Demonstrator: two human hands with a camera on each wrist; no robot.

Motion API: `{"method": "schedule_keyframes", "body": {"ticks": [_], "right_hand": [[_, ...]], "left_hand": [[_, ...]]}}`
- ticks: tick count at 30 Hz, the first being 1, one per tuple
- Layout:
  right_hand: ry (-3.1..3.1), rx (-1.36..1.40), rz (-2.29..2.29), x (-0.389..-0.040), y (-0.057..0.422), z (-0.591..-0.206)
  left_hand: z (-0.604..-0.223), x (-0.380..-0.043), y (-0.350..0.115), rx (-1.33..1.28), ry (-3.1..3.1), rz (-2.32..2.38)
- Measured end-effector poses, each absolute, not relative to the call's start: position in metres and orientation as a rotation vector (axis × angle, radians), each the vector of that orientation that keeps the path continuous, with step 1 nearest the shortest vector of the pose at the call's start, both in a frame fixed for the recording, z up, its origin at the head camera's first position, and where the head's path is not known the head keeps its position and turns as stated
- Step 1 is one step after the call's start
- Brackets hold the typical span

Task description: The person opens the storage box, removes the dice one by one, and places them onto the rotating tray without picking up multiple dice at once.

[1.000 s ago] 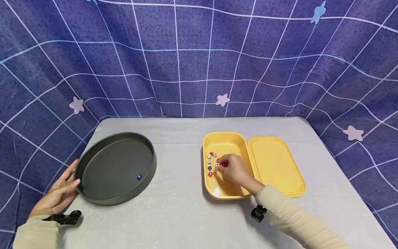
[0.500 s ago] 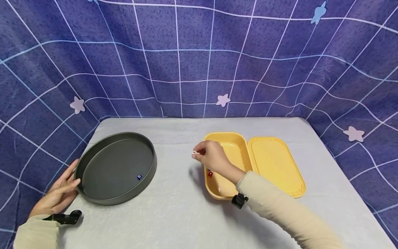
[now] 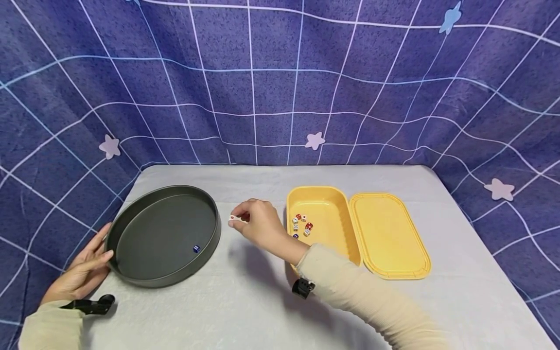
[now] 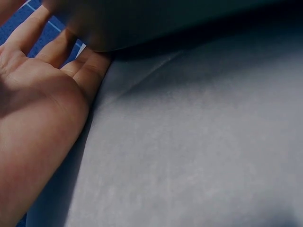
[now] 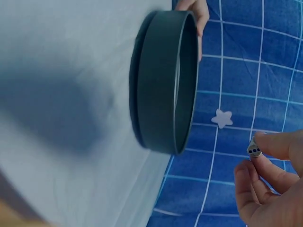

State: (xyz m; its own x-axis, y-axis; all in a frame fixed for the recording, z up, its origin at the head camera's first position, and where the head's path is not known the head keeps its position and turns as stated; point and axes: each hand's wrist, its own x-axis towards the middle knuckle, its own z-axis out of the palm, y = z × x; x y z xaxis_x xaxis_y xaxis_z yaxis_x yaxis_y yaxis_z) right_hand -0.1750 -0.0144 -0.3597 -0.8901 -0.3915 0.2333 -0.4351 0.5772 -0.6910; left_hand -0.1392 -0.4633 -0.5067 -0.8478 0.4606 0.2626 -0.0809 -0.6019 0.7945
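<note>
Pinching a white die (image 3: pixel 232 218) at its fingertips, the right hand (image 3: pixel 261 224) is raised over the tabletop cloth (image 3: pixel 175 311), its shadow falling on the fabric below. The grip is narrow: the thumb and a finger bear on the die, which shows a red pip to the head view and dark pips to the right wrist view. The die is outside the round dark pan (image 3: pixel 157 228), just beyond the rim nearest the right hand.

The left hand (image 3: pixel 83 276) rests against the pan's outer wall on the opposite side, fingers extended and spread, thumb at the rim. The left wrist view shows its fingers reaching the pan near the base. The pan sits between the two hands, and a blue die (image 3: pixel 196 249) lies on its floor toward the right hand's side.

To the right of the right hand, partly under its forearm, stands a yellow box (image 3: pixel 334 223). Seven dice are visible inside, on the side toward the hand: four white, two red, one blue. The sleeve (image 3: pixel 350 287) hides the near part of the box. A yellow lid (image 3: pixel 389 233) lies flat on the box's far side from the hands.
</note>
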Motion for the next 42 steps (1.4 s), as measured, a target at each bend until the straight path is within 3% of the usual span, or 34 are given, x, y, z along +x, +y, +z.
{"method": "schedule_keyframes", "body": {"ticks": [9,25,42], "right_hand": [[-2.680,0.719,1.252,-0.170,-0.042,-0.366],[-2.523,0.766,1.349,-0.170,-0.086,-0.410],[-2.593,0.714,1.360,-0.170,-0.099,-0.441]], "left_hand": [[-0.507,-0.138,-0.467,0.654,1.166,2.473],[-0.510,-0.137,-0.469,0.665,1.160,2.483],[-0.509,-0.141,-0.463,0.682,1.098,2.490]]}}
